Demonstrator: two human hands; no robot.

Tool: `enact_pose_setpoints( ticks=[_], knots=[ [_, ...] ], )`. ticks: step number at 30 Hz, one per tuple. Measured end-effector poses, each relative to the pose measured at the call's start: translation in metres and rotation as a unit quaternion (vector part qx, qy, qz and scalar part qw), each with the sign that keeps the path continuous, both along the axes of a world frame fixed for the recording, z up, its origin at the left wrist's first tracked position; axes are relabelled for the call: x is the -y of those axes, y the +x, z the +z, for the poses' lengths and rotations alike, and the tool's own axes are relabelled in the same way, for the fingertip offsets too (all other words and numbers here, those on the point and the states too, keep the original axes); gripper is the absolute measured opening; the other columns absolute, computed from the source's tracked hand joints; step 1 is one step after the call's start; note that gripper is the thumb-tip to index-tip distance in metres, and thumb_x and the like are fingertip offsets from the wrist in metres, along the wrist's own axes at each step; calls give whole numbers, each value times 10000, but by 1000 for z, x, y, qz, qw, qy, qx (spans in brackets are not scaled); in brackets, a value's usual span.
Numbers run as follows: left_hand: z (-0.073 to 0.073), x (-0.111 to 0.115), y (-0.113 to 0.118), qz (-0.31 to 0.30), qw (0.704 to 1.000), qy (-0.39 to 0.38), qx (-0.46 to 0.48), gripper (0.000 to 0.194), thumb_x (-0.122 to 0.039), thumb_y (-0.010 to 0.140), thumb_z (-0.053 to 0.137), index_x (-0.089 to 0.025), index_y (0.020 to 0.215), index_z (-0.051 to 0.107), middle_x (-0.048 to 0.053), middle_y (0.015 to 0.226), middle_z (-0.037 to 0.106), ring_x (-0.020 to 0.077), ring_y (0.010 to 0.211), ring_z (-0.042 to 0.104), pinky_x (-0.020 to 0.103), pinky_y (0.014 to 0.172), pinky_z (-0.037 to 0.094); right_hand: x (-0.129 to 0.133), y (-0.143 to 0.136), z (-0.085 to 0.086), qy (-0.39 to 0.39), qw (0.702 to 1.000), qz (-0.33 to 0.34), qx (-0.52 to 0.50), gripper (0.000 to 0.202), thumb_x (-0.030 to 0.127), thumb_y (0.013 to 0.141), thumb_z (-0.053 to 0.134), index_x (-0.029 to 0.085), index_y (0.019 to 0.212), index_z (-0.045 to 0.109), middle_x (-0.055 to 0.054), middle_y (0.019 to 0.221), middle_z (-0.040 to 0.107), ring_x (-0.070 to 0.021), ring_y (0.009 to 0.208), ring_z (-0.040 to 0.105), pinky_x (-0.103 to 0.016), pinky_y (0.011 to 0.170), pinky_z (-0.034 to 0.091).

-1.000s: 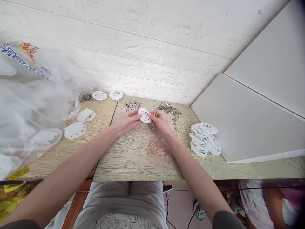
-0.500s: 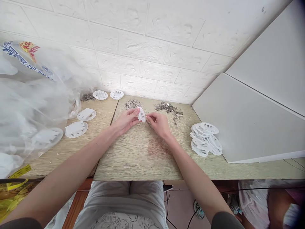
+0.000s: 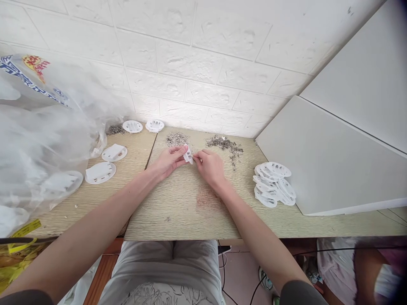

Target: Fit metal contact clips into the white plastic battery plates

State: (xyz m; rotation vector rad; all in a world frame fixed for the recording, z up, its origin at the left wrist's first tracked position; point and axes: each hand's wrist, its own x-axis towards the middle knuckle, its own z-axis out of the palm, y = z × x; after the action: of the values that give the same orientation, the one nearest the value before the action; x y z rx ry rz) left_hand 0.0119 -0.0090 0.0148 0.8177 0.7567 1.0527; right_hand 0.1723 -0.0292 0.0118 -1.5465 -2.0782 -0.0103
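A white plastic piece with small metal parts [image 3: 188, 155] is gripped between the thumb and fingers of my left hand [image 3: 170, 162], tilted on its side above the table. Close to its right edge, the fingertips of my right hand [image 3: 208, 166] are pinched together; what they hold, if anything, is too small to make out. Behind my hands lie a pile of small metal pieces [image 3: 177, 139] and a darker metal pile [image 3: 224, 144]. Several white discs are stacked [image 3: 274, 184] at the right.
Two white discs [image 3: 132, 126] [image 3: 154, 126] lie by the wall [image 3: 203, 95], two more [image 3: 114, 153] [image 3: 100, 173] at the left. A large plastic bag [image 3: 41, 140] covers the far left. Grey panels [image 3: 337, 165] stand right. Another person's leg [image 3: 367, 271] shows lower right.
The white piece has turned slightly in my left hand. My right hand has shifted a little, its fingers still pinched beside the piece. The view has moved slightly.
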Motion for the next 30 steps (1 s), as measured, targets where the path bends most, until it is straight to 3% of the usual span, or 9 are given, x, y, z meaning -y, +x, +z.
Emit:
enact_pose_setpoints(
  ticks=[12,21,30],
  knots=[
    [-4,-2,3,-3,998,30,-56,312,-286,663,802,-108,887,678,77,828,703,155,792,655,341,835,532,-3,0,-5,-15,995,41,93,241,147,924,419,181,844,644,-81,886,651,-184,765,534,-289,554,238],
    [-4,-4,1,-25,998,53,-24,309,-360,695,774,-115,855,676,58,820,673,154,809,628,340,855,498,-1,8,3,-26,997,56,-40,160,163,864,521,166,903,676,-58,911,674,-146,730,559,-257,655,375],
    [-6,-5,1,-17,999,43,-16,358,-388,663,795,-113,850,661,46,800,650,144,785,612,349,858,496,-2,7,0,-27,998,49,-1,200,174,890,502,170,930,699,-60,909,674,-159,785,576,-263,659,366]
  ],
)
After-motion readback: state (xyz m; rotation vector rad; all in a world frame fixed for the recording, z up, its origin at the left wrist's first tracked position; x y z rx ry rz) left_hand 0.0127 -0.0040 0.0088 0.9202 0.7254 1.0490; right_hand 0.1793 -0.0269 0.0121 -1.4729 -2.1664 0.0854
